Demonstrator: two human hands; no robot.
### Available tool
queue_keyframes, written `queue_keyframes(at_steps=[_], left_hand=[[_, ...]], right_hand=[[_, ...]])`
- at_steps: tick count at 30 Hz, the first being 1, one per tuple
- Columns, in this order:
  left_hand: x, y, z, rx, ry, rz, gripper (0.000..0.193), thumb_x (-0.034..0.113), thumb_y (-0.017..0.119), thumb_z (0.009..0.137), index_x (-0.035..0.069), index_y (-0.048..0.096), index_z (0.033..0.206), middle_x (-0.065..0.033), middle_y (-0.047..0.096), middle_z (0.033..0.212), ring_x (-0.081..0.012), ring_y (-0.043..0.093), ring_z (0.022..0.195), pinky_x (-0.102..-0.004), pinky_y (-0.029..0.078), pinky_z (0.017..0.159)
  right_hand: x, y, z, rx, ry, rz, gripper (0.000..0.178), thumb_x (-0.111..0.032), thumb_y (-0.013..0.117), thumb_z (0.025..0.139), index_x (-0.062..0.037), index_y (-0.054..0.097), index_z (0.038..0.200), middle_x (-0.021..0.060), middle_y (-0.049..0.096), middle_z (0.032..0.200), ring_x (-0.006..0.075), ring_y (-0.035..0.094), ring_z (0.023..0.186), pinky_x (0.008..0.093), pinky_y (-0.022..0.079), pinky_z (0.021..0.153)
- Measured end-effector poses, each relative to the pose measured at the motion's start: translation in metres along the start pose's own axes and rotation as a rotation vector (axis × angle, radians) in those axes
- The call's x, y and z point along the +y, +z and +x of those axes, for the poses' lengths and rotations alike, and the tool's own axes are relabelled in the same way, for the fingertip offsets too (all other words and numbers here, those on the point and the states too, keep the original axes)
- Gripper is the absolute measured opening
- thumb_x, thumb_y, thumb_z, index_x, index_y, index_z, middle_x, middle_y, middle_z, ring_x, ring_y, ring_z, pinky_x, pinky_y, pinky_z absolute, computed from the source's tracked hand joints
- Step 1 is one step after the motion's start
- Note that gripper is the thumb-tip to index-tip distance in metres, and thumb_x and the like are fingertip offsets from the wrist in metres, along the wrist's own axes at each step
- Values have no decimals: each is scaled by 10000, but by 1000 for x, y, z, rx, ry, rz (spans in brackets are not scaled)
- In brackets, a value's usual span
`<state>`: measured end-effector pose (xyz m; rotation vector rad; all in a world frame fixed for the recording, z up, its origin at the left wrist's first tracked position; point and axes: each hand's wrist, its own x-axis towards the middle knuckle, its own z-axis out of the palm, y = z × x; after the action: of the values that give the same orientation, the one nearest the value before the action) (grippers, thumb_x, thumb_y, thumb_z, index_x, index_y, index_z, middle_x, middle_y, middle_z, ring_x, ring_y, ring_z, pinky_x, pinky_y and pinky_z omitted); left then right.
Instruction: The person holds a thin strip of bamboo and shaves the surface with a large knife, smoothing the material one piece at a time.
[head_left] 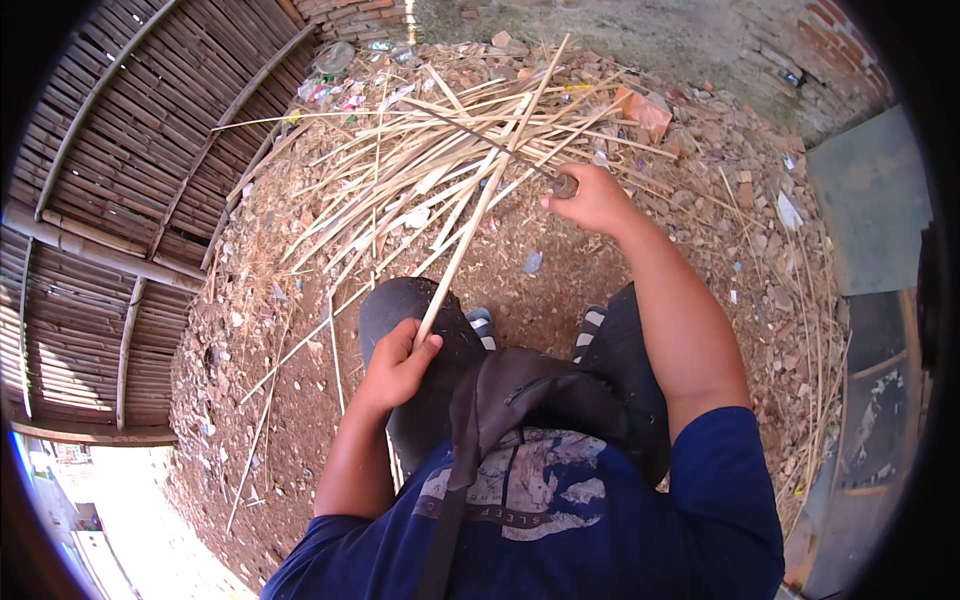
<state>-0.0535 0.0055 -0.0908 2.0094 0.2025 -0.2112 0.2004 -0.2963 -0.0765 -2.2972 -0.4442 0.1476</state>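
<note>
My left hand (400, 360) is closed around the near end of a long pale bamboo strip (482, 215), just above my left knee. The strip slants away from me, up and to the right, over a pile of similar strips. In my right hand (592, 198) is the handle of a long, thin, dark-bladed knife (505, 152), held out ahead of my right knee. Its blade points up and left and crosses the strip in the picture; whether the two touch I cannot tell. My right fingers are wrapped round the handle and partly hidden.
Many loose bamboo strips (400, 165) lie heaped on rubble-strewn ground ahead. An orange brick chunk (645, 112) rests at the heap's right. A slatted bamboo wall (110, 130) stands at left, a brick wall (640, 40) behind, grey panels (870, 205) at right.
</note>
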Motion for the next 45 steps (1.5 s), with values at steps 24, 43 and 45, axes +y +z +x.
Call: queue_keyframes(at_steps=[24,43,45], left_hand=[[26,6,-19,173,53,-192,302,277,484,1115,26,637,1185,28,545,789,-43,459,668,-219,389,605],[14,18,-1,223,138,51,272,271,479,1115,33,609,1097,49,510,754,-36,442,656,-220,373,582],[21,20,-3,247,143,126,280,269,494,1107,20,623,1087,28,535,748,-54,475,668,-240,400,605]], right_hand=[[-11,-23,-11,-15,-151,125,433,-344,844,786,-3,677,995,70,629,804,165,566,756,360,465,684],[-36,4,-34,-187,-385,-169,277,-328,780,757,-118,708,924,142,700,785,376,695,807,493,529,698],[-41,7,-37,-201,-438,-224,270,-327,773,754,-129,709,926,146,703,791,381,698,820,503,534,704]])
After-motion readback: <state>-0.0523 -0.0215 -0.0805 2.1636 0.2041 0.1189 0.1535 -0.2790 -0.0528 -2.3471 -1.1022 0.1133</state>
